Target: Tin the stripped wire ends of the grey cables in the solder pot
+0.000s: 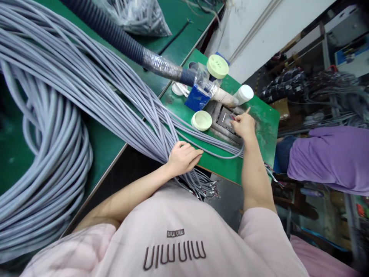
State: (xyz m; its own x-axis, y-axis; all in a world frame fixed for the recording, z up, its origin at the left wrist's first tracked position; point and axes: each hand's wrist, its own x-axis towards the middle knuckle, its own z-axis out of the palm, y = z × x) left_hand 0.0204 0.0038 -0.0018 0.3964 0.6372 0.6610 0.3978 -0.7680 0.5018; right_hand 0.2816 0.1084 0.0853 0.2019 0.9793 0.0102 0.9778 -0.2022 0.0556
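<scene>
My left hand (184,157) lies palm down over a thick bundle of grey cables (123,104) at the bench edge, fingers stretched out side by side. Below it, stripped cable ends with thin coloured wires (209,187) hang past the edge. My right hand (244,125) is pinched closed above a square solder pot (225,118) with a shiny grey surface. Small red wire tips show at its fingertips, and a grey cable (227,156) curves toward the wrist. A thin tan stick (248,110) seems to rise behind the right knuckles. The exact grip is partly hidden.
A ribbed hose (121,42) ends in a taped nozzle beside a blue box (197,98). Pale round tubs (201,120) and a white cup (244,93) surround the pot. A large cable coil (57,154) fills the left. A person in purple (331,159) is at right.
</scene>
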